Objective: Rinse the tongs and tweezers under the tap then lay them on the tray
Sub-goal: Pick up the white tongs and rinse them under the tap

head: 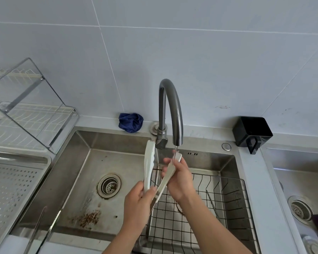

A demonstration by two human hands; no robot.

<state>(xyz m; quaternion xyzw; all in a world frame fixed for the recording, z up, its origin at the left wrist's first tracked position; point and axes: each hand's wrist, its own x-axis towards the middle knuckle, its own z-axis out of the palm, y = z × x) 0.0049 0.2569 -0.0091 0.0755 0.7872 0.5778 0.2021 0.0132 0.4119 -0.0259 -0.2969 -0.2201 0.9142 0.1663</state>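
Observation:
White plastic tongs [148,162] stand spread in a V over the sink. My left hand [139,200] grips them at the hinge end. My right hand [178,176] wraps around the right arm of the tongs, whose tip sits under the grey tap's spout [178,142], where a thin stream of water falls. Metal tweezers [213,204] lie in the black wire basket [231,182] on the right side of the sink. The perforated steel tray [9,182] is at the left, with metal tongs [39,228] lying by its near right edge.
The steel sink [77,162] has a drain [109,186] and rust marks on its floor. A clear dish rack [28,116] stands at the back left. A blue cloth [130,122] and a black holder [251,132] sit on the ledge. A second sink [301,180] lies right.

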